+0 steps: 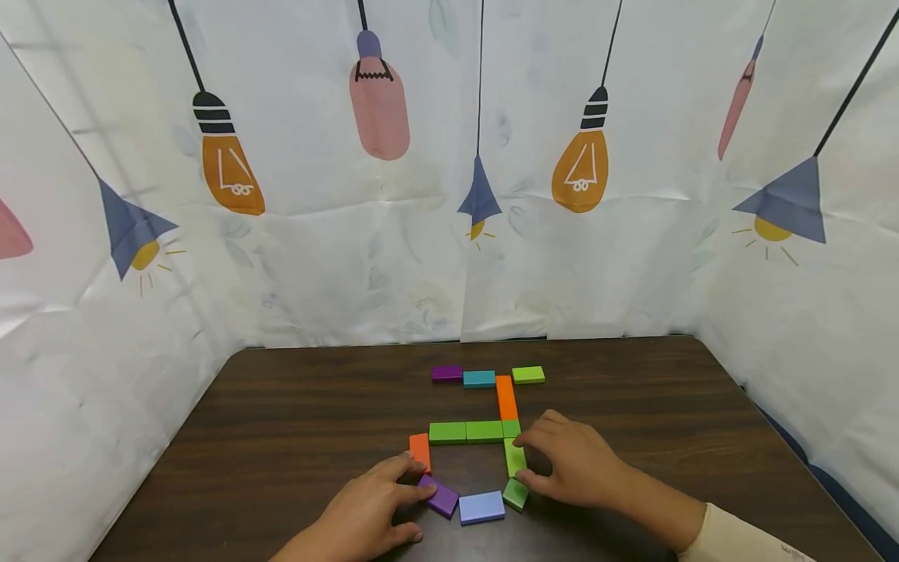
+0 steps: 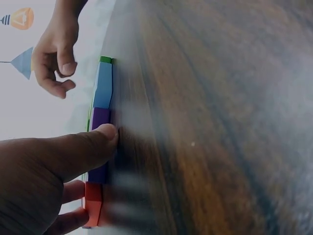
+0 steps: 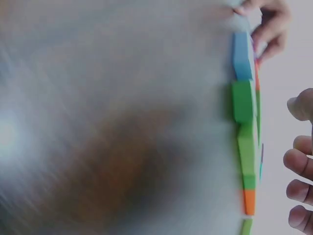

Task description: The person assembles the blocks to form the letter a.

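Note:
My left hand (image 1: 372, 503) reaches in from the lower left, its fingertips on the tilted purple block (image 1: 440, 497) and at the orange-red block (image 1: 420, 453) behind it. In the left wrist view the thumb overlaps the purple block (image 2: 100, 117), and fingers touch the red block (image 2: 93, 203). My right hand (image 1: 579, 460) hovers with loosely bent fingers over the right side, by the light green block (image 1: 515, 457) and a small green block (image 1: 516, 494). The right wrist view shows those fingers apart from the blocks, holding nothing. Between the hands lies a pale blue block (image 1: 481, 507).
Two green blocks (image 1: 466, 432) lie in a row, joined by a smaller green one (image 1: 511, 428). An orange block (image 1: 506, 398) runs back from it toward teal (image 1: 479, 379), purple (image 1: 447, 374) and lime (image 1: 528, 375) blocks. A patterned curtain (image 1: 421, 273) hangs behind the dark table (image 1: 281, 421).

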`<state>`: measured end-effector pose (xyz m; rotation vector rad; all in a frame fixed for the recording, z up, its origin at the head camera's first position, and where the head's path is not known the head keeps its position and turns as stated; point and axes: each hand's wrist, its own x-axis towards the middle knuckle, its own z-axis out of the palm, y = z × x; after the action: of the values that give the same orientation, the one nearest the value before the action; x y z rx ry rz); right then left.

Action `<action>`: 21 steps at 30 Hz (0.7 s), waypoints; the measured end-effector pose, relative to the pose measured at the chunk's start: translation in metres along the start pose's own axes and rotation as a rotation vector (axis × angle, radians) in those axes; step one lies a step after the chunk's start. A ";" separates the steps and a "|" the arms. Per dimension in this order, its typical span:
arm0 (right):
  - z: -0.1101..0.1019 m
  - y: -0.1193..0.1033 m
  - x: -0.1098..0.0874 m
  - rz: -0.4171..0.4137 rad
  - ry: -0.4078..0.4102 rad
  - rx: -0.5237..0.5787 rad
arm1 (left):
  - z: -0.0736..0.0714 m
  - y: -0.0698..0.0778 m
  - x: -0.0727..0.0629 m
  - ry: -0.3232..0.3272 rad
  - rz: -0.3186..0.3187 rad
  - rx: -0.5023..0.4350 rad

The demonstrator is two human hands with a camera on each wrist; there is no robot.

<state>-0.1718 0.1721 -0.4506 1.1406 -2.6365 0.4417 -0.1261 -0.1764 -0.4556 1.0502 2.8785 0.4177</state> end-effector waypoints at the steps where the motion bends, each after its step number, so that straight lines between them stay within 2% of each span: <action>1: -0.002 0.003 0.002 0.005 0.006 -0.007 | 0.000 -0.001 0.000 -0.001 0.002 0.000; 12: -0.015 0.047 0.025 0.065 0.058 -0.082 | -0.002 -0.003 -0.002 -0.009 0.020 -0.001; 21: -0.015 0.080 0.044 0.171 0.025 -0.076 | -0.003 -0.002 -0.002 -0.025 0.008 -0.011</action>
<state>-0.2587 0.1999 -0.4364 0.8854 -2.7145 0.3806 -0.1266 -0.1797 -0.4529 1.0579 2.8472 0.4176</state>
